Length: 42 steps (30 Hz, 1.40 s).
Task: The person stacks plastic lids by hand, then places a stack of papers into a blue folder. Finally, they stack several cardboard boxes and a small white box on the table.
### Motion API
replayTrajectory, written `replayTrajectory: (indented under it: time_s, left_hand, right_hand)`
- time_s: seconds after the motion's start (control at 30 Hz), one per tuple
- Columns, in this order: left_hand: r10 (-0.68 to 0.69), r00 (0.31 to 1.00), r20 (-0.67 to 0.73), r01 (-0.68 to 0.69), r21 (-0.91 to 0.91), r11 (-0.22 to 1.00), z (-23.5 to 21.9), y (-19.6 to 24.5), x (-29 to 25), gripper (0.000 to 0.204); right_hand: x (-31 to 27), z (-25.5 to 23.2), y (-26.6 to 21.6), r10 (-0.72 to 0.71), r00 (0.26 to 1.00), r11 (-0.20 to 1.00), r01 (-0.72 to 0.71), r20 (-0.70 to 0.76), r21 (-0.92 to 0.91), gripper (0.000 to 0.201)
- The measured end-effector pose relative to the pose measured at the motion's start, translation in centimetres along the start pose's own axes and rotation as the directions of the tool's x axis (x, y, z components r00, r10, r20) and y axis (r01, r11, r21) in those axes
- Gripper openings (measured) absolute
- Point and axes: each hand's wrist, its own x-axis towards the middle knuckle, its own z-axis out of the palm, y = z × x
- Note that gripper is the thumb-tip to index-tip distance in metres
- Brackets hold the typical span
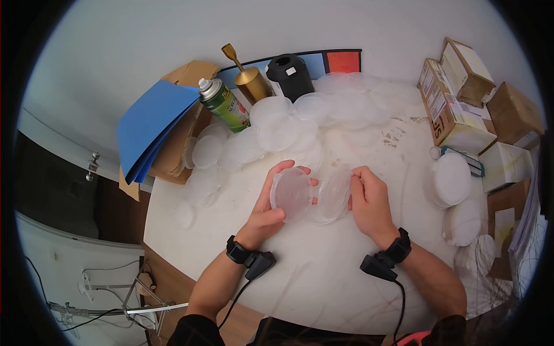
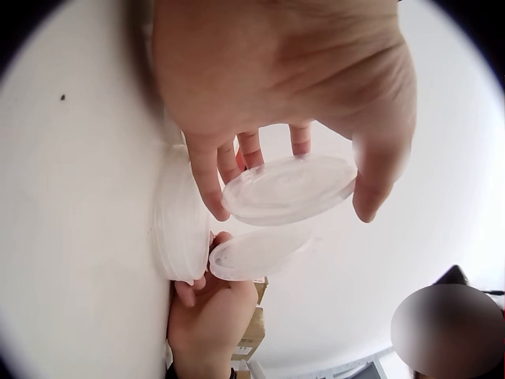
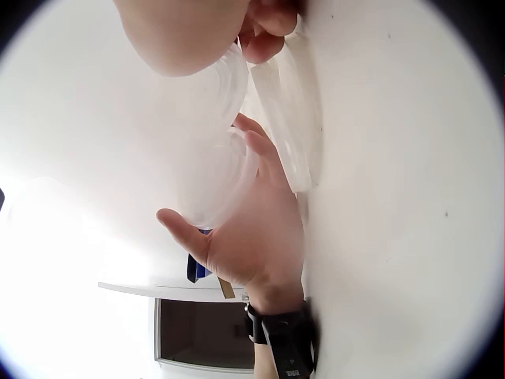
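Note:
My left hand (image 1: 262,216) holds a round, translucent plastic lid (image 1: 290,194), gripping its rim between the thumb and spread fingers. Facing it, a second translucent lid (image 1: 334,193) tilts upright, its edge pinched by my right hand (image 1: 373,203). In the left wrist view the left-hand lid (image 2: 292,189) is just above the other lid (image 2: 256,254), the two lying close together. A short stack of similar lids (image 2: 180,225) stands on the white table beside both hands. The right wrist view shows my left palm (image 3: 256,229) behind its lid.
Many loose translucent lids (image 1: 283,132) are heaped toward the table's back and left. Behind them stand a green spray can (image 1: 226,106), a brass-coloured holder (image 1: 253,85) and a black container (image 1: 290,75). Blue folders (image 1: 154,124) lean at left. White round stacks (image 1: 452,180) and cardboard boxes (image 1: 461,124) line the right.

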Motion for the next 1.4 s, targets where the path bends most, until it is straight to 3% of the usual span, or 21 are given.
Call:
replayTrajectory:
  time_s: [0.03,0.33,0.43,0.63,0.73,0.83,0.87,0.93,1.03,1.13,1.4]
  left_hand:
    - [0.003,1.0,-0.003,-0.003,0.004,1.0,0.0,-0.1,-0.1,0.101]
    - [-0.058,0.998,-0.005,0.058,0.056,0.997,0.8,0.1,0.0,0.102]
    - [-0.085,0.996,-0.041,0.088,0.096,0.991,0.3,-0.1,-0.3,0.102]
    - [-0.053,0.997,-0.056,0.061,0.151,0.987,1.2,0.0,0.1,0.114]
    - [-0.022,1.0,-0.014,0.023,0.11,0.994,0.7,-0.3,0.0,0.105]
    - [-0.057,0.997,-0.051,0.061,0.081,0.995,0.4,-0.3,-0.4,0.108]
    - [-0.063,0.997,-0.042,0.065,0.044,0.997,0.7,-0.2,-0.2,0.109]
    - [-0.07,0.997,-0.026,0.069,-0.032,0.997,1.5,0.0,0.0,0.109]
    - [-0.015,1.0,0.008,0.014,0.052,0.999,0.4,-0.3,0.1,0.109]
    - [0.011,0.999,0.035,-0.011,0.013,1.0,0.7,-0.4,0.2,0.107]
    - [-0.015,1.0,0.02,0.016,-0.017,1.0,0.7,-0.4,0.3,0.112]
  right_hand:
    - [-0.1,-0.2,-0.3,0.055,0.998,0.998,-0.056,0.042,0.02,0.012]
    - [-0.2,0.2,-0.7,0.023,1.0,0.985,-0.022,0.001,0.172,0.017]
    - [-0.2,0.3,-0.6,0.076,0.997,0.973,-0.082,0.034,0.215,0.02]
    - [-0.4,0.3,-0.5,0.004,0.993,0.952,-0.041,0.12,0.302,0.027]
    - [-0.5,0.4,-0.3,0.007,0.988,0.924,-0.065,0.155,0.376,0.026]
    - [-0.8,-0.2,-1.3,0.124,0.981,0.842,-0.183,0.148,0.508,0.024]
    - [-0.9,0.0,-1.2,-0.034,0.999,0.887,0.02,0.023,0.461,0.024]
    - [-0.9,0.7,-0.8,-0.366,0.912,0.865,0.406,-0.183,0.295,0.026]
    - [-0.8,-0.3,-1.3,-0.605,0.791,0.791,0.61,0.086,-0.045,0.034]
    - [-0.9,0.2,-1.6,-0.613,0.768,0.776,0.629,0.185,-0.043,0.036]
    - [-1.3,0.3,-2.0,-0.704,0.666,0.681,0.731,0.246,-0.031,0.032]
